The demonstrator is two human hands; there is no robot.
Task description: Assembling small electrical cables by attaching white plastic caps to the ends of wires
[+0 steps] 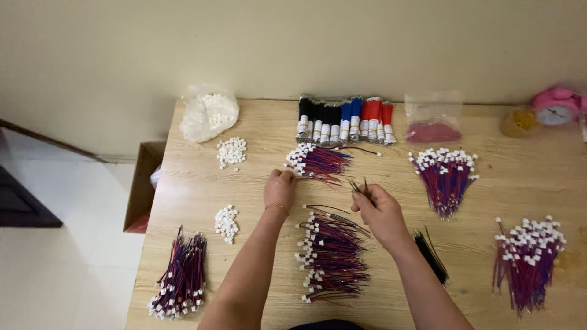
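Wires (361, 185), a few thin dark ones, are pinched in the right hand (380, 211) near the counter's (257, 183) middle. Left hand (280, 188) grasps the wire bundle (318, 162) lying toward the far edge.

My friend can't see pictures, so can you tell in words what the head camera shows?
A person's left hand touches a small bundle of red and blue wires with white plugs, while the right hand pinches a few thin wires over a wooden table. More wire bundles, little piles of white plugs, plastic bags and a pink clock lie around.
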